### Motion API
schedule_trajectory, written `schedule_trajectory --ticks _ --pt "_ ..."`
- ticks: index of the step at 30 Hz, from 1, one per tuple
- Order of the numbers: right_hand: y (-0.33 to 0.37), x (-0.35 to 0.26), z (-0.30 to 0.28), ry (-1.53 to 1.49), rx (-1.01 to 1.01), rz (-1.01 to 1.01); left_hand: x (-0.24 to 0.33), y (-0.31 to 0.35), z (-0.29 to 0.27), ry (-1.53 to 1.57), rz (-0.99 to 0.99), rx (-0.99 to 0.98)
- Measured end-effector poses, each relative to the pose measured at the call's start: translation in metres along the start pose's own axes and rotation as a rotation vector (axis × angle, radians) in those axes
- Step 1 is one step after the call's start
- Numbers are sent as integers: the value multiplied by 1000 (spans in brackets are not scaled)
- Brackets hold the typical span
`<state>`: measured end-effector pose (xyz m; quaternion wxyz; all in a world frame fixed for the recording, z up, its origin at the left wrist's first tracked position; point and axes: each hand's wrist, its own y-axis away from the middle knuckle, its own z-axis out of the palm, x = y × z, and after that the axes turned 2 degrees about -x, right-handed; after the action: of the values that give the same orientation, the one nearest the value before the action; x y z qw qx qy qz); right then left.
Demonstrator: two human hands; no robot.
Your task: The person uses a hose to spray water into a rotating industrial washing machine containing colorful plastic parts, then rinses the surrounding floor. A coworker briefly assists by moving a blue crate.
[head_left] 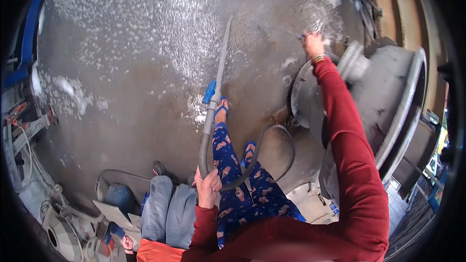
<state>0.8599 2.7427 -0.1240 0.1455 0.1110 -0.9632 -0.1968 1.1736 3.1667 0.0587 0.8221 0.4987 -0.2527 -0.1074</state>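
My left hand [208, 185] is wrapped round a dark hose [203, 153] in front of my body. The hose runs up into a grey pipe [210, 114] with a blue valve handle [209, 92]. From its end a jet of water [224, 51] shoots forward onto the wet floor [131, 92]. Stretched far forward at the right, my right hand [314, 45] looks closed. A small dark-blue bit shows at its fingertips, too blurred to name. Below that arm lie large grey drum-like metal parts [383, 87].
Another person in grey trousers [167, 208] and an orange top [158, 251] is close on my left. Foam [73, 90] streaks the floor. The hose loops [291, 148] beside my feet. Machinery [63, 228] and a blue frame [26, 39] line the left side; ribbed panels [403, 19] stand far right.
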Motion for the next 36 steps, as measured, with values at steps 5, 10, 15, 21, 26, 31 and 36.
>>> schedule_trajectory --ticks 5,10,15,21,26,31,36 --pt "-58 34 45 460 -339 121 12 -33 3 13 -41 36" --pt "-89 61 81 375 -196 -223 19 -48 9 21 -83 150" --pt "-111 86 110 668 -247 -533 28 -44 9 42 -182 123" --pt "-143 124 99 307 -219 -373 33 -33 6 -126 -172 115" --pt "-148 148 88 258 -122 -311 31 -23 -7 -177 -44 54" --pt "-124 123 82 198 -68 -328 -2 -6 1 -506 -72 34" --pt "-46 64 60 145 -16 -293 -32 26 25 -247 -121 122"
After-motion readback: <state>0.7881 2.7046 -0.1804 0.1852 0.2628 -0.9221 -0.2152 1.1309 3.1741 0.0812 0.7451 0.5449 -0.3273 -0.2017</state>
